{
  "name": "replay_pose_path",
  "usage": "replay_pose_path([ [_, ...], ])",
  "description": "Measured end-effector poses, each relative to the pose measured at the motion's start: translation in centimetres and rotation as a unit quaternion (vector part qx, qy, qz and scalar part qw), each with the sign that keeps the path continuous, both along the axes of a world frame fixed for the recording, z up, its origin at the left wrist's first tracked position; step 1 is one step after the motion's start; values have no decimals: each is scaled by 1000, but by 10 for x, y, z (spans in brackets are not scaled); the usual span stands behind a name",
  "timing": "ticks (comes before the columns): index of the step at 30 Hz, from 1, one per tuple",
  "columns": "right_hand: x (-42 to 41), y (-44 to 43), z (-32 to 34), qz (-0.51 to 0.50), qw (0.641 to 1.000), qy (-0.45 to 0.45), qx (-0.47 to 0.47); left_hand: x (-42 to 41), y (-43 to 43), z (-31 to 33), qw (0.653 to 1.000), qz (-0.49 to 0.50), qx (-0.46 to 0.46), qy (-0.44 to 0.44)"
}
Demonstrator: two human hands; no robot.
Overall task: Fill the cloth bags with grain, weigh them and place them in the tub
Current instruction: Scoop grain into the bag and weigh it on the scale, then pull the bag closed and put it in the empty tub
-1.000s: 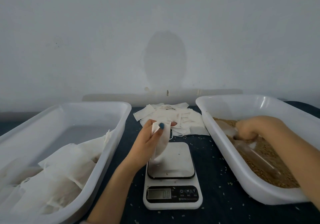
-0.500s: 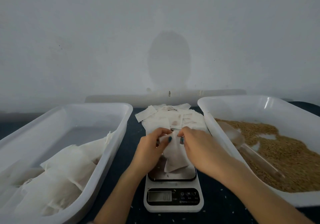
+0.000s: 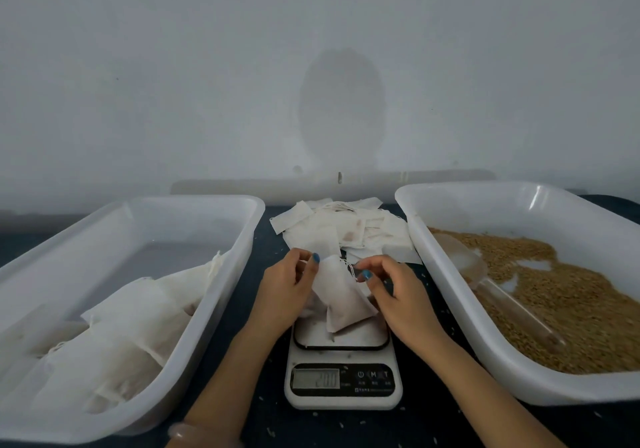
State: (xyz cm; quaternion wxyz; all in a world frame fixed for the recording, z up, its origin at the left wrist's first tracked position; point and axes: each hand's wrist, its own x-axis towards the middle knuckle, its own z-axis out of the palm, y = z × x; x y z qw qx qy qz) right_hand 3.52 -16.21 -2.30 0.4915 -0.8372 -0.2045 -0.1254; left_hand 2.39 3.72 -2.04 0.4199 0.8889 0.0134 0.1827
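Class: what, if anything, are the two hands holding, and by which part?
Both hold one small white cloth drawstring bag at its top: the left hand pinches the upper edge, and the right hand pinches the drawstring at the mouth.

Dim, flat bluish light, soft oval shadow on wall [image 3: 341, 108], hazy focus, wide-angle bowing at edges

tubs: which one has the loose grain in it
The right tub: loose brown grain and a clear scoop lie in it. The left tub holds white cloth bags instead.
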Motion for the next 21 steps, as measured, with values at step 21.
replay_pose_path([
  [21,14,-12,-16,-77,997,-28,-3,-13,-16,20,998,-17,51,-20],
])
